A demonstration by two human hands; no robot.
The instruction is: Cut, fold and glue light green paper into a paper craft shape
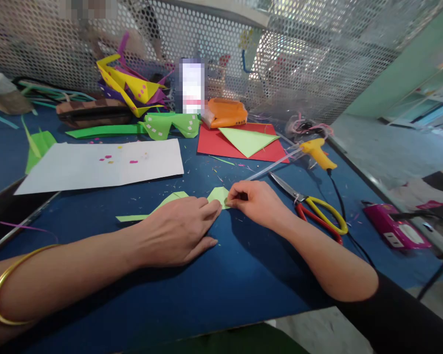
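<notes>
A light-green paper cutout [219, 195] shaped like a pair of glasses lies on the blue table, partly covered by my left hand [182, 228]. That hand rests flat over the paper's middle, its fingertips pressing down and its thumb apart on the table. My right hand [256, 200] pinches the cutout's right edge between thumb and fingertips. A narrow strip of the paper sticks out to the left of my left hand. Scissors [300, 197] with red and yellow handles lie just right of my right hand, partly opened.
Behind lie a white sheet [153, 164] with paper bits, finished green paper glasses [166, 125], red paper [208, 140] under a folded light-green piece [247, 141], and an orange packet [227, 113]. A yellow glue gun [319, 153] and magenta power socket [395, 228] stand right, with cords.
</notes>
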